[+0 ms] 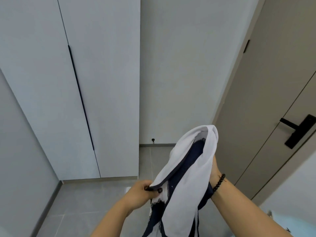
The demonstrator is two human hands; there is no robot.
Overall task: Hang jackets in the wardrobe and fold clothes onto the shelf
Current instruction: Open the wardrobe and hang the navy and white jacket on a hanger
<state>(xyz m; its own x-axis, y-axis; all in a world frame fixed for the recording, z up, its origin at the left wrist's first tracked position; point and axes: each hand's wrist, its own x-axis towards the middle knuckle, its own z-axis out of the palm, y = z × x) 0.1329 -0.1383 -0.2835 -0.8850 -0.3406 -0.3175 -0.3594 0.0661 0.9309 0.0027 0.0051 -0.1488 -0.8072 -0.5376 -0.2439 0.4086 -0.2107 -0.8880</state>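
A white garment with navy trim and lining (184, 168) hangs bunched in front of me, its lower part trailing out of the bottom of the view. My left hand (142, 192) pinches its navy edge beside a small dark button. My right hand (214, 170) holds it from behind at mid height; the cloth hides most of the fingers, and a black bead bracelet sits on the wrist. The wardrobe (77, 100) stands ahead on the left with its pale doors closed.
A beige room door (273, 100) with a black lever handle (297, 129) stands on the right. A plain wall fills the middle, with a small doorstop near the skirting. Grey tiled floor (82, 202) lies below.
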